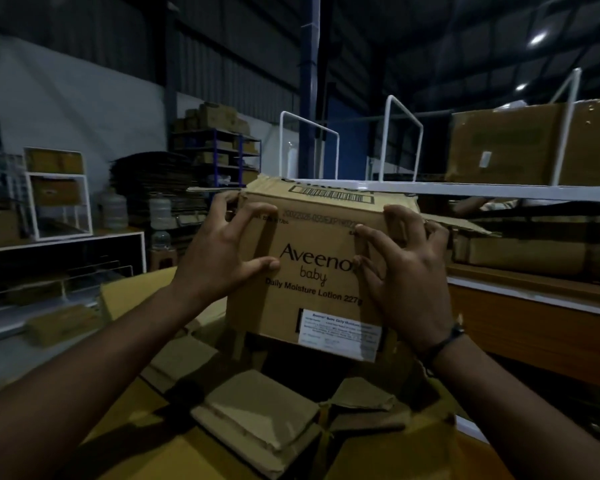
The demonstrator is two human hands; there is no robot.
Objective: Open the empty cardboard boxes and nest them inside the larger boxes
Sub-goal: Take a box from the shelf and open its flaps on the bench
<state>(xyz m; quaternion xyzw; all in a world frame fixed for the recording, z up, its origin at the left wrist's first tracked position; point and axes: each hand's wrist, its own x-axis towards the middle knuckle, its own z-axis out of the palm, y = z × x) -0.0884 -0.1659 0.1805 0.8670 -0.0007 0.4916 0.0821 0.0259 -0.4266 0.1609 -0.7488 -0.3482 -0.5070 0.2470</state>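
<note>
Folded cardboard pieces (257,420) lie nearest, in the larger box (160,452). Above them, the left hand (222,251) and right hand (402,271) clamp curled fingers on the raised Aveeno box (312,296). Far right, a white shelf (499,192) carries a carton (506,147).

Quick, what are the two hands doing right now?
Left hand: holds the Aveeno box by its left side.
Right hand: holds the same box by its right side.

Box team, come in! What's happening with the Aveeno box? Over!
Left hand and right hand both gripping the Aveeno box, one each side. Box held up, top flaps open. Folded cardboard lying underneath, may be in the way.
</note>
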